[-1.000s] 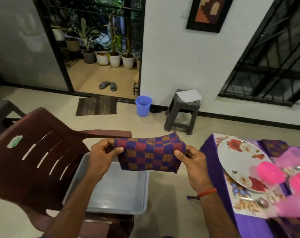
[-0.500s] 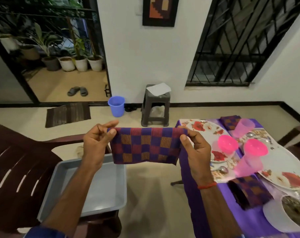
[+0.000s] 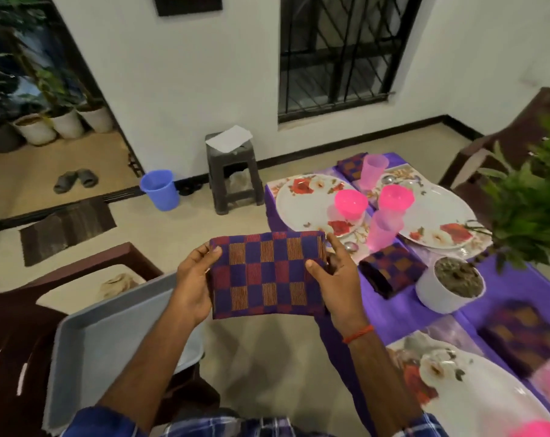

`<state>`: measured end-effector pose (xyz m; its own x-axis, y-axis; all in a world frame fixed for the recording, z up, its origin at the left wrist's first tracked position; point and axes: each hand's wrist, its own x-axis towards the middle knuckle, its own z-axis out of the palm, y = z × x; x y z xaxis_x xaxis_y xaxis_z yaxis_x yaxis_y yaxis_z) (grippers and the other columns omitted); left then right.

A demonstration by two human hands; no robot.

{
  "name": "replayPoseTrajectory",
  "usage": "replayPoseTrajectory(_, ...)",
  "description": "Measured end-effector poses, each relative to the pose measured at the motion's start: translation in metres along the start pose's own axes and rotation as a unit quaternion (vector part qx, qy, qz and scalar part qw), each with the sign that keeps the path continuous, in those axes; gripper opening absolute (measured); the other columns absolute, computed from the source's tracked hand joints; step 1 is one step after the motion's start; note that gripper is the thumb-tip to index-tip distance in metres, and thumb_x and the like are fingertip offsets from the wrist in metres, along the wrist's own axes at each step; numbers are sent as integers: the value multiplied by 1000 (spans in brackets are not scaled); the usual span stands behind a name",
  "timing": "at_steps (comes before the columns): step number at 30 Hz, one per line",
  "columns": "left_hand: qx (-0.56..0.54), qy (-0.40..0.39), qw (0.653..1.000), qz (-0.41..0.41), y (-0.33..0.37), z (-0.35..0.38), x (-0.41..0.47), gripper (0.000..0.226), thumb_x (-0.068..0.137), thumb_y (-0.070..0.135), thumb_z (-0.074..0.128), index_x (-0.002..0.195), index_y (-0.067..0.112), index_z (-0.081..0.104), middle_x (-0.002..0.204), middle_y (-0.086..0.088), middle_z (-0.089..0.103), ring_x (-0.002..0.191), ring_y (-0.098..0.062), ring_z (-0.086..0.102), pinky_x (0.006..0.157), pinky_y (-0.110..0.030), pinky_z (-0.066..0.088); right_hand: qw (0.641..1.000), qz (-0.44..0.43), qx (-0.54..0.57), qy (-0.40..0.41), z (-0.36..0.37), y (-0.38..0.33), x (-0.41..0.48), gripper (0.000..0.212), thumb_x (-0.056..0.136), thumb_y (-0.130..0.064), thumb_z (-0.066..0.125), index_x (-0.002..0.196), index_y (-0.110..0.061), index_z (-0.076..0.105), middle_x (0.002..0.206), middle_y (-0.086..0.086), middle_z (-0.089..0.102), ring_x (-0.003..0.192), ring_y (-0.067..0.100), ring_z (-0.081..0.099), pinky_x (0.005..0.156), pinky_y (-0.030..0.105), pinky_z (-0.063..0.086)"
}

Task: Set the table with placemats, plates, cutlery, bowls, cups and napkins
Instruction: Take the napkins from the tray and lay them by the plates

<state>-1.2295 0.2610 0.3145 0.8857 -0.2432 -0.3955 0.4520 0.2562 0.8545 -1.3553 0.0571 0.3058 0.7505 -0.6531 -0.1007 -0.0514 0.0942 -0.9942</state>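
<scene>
Tray [image 3: 109, 342] on chair [image 3: 15, 342] left; table [image 3: 500, 304] right; napkin [image 3: 267, 275] between them; bowl [image 3: 350, 203] on far plate [image 3: 305, 206].

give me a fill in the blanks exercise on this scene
The folded purple-and-orange cloth napkin, gripped by the left hand and right hand, has a ____ pattern.
The round plastic bowl on the white floral plate is ____.
The white paper sheet lies on the grey plastic ____.
Missing: checkered; pink; stool.

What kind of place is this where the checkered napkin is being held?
Most likely a home dining area: a purple-clothed table set with floral plates and pink bowls, a barred window, and potted plants nearby.
</scene>
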Motion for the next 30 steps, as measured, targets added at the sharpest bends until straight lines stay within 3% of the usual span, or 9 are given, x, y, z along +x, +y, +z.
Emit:
replayPoseTrajectory(3, 50, -62, 996, 36, -9, 29, -2, 24, 97, 4, 63, 116, 18, 65, 110, -6, 75, 95, -23, 72, 77, -46, 63, 998, -18, 7, 61, -17, -5, -3, 61, 88, -2, 72, 141, -28, 56, 120, -7, 72, 110, 12, 69, 85, 38, 61)
replayPoseTrajectory(7, 119, -145, 978, 91, -20, 74, -3, 26, 94, 0, 66, 115, 15, 62, 112, -9, 71, 98, -27, 70, 78, -45, 62, 993, -60, -14, 97, -19, -21, -15, 45, 86, -1, 74, 107, -40, 67, 100, -27, 73, 103, -2, 68, 87, 19, 53)
replayPoseTrajectory(10, 155, -215, 959, 101, -31, 104, -13, 21, 92, 0, 69, 106, 9, 57, 100, -15, 67, 90, -27, 65, 78, -53, 58, 986, -82, -35, 144, -14, -26, -26, 37, 85, -6, 77, 118, -24, 71, 109, -18, 72, 106, 2, 67, 95, 26, 53)
replayPoseTrajectory(13, 140, -278, 948, 69, -42, 123, -25, 35, 84, 14, 77, 106, 4, 52, 95, -14, 63, 89, -26, 65, 86, -57, 55, 980, -88, -56, 169, -12, -29, -45, 40, 88, -10, 75, 127, -18, 68, 116, -14, 71, 109, -2, 65, 95, 26, 54)
replayPoseTrajectory(15, 111, -310, 944, 22, -52, 129, -29, 39, 77, 25, 80, 103, 12, 54, 99, -15, 60, 93, -30, 63, 86, -53, 54, 973, -100, -104, 182, -17, -29, -62, 45, 89, -14, 74, 132, -20, 65, 122, -15, 69, 113, -2, 63, 99, 29, 53)
replayPoseTrajectory(22, 72, -416, 900, -111, -91, 138, -61, 24, 95, 2, 59, 115, 15, 59, 96, -6, 71, 87, -19, 68, 68, -30, 59, 924, -90, -332, 169, -37, -2, -122, 79, 88, -32, 67, 158, -27, 29, 153, -6, 44, 138, 16, 42, 115, 37, 34)
replayPoseTrajectory(26, 103, -463, 865, -163, -101, 144, -84, 27, 86, 18, 75, 111, 16, 66, 100, -6, 73, 93, -19, 70, 67, -33, 60, 917, -59, -334, 210, -49, 5, -146, 79, 89, -10, 56, 159, -25, 23, 159, -6, 37, 144, 13, 36, 117, 42, 33)
replayPoseTrajectory(28, 146, -476, 854, -154, -106, 146, -95, 39, 81, 23, 83, 115, 14, 65, 107, -9, 73, 98, -21, 72, 72, -38, 60, 917, -59, -316, 238, -52, 3, -157, 72, 89, 3, 48, 155, -20, 33, 154, -4, 45, 140, 9, 41, 117, 38, 35)
replayPoseTrajectory(30, 179, -457, 860, -137, -111, 150, -108, 32, 85, 19, 80, 111, 11, 64, 104, -11, 72, 96, -21, 71, 70, -36, 60, 915, -53, -312, 249, -53, 2, -167, 63, 89, 7, 44, 147, -18, 44, 141, -2, 55, 127, 8, 51, 109, 32, 42)
